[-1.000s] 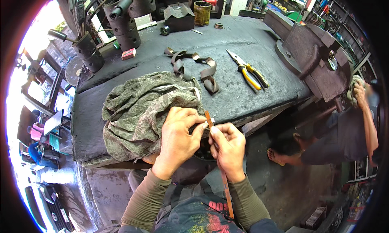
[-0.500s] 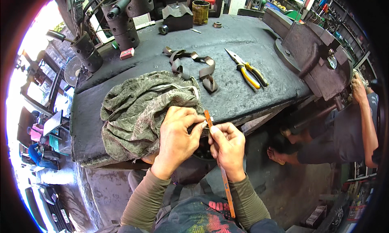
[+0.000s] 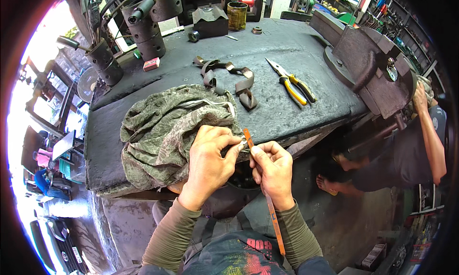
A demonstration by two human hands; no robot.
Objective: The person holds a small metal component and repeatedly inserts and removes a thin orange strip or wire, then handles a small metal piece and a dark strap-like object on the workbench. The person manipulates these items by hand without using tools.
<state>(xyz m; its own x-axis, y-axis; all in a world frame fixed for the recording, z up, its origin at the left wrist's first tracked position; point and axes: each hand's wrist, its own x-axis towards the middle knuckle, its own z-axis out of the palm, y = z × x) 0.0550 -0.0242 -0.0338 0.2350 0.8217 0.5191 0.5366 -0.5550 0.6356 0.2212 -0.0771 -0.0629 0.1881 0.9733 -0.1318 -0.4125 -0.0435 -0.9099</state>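
My right hand [image 3: 272, 167] is closed around an orange hacksaw blade [image 3: 273, 222]. The blade's upper end pokes out past my thumb, and its lower end hangs along my right forearm. Thumb and forefinger of my left hand [image 3: 210, 160] pinch a small metal piece [image 3: 243, 140], mostly covered by the fingertips, close beside the blade's upper end. Whether blade and piece touch, I cannot tell. Behind my left hand lies a crumpled green patterned cloth [image 3: 167, 126] on the dark workbench [image 3: 191, 50].
Pliers [image 3: 291, 81] with yellow-black handles and a curled dark strip [image 3: 244, 81] lie on the bench. A bench vise [image 3: 368, 64] stands at the right. Further back are a small red box [image 3: 151, 64], a grooved metal block [image 3: 209, 22] and a can [image 3: 237, 16]. Another person [image 3: 401, 141] is beyond the vise.
My right hand has shifted slightly to the right with the hacksaw blade, whose lower end has swung right. My left hand keeps its pinch in nearly the same place.
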